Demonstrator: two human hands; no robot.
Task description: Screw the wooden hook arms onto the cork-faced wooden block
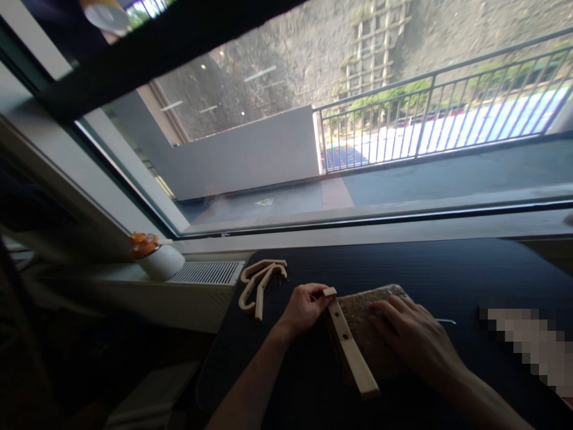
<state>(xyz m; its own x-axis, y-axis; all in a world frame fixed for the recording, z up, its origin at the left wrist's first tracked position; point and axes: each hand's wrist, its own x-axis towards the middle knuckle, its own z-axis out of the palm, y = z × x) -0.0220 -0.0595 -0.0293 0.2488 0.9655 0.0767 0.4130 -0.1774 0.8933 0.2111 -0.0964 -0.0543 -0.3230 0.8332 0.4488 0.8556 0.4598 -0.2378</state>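
A pale wooden hook [352, 352], with two dark holes along its flat strip, lies at a slant against the near left side of a rough brown block [358, 313]. My left hand [307, 306] is closed, pinching the hook's far end. On the block's top rests my right hand [409, 334], its fingers laid over the surface and slightly bent. A thin white strip [446, 322] sticks out beyond that hand; whether the hand touches it I cannot tell. Several similar wooden hooks [259, 286] lie to the left, with small thin pieces [278, 278] beside them, too small to name.
A dark table [447, 269] with rounded corners stands against the window sill [215, 245]. Left of it are a radiator [208, 272] and a white pot [163, 261] holding something orange. At the right edge a blurred-out patch [530, 340] hides what is there.
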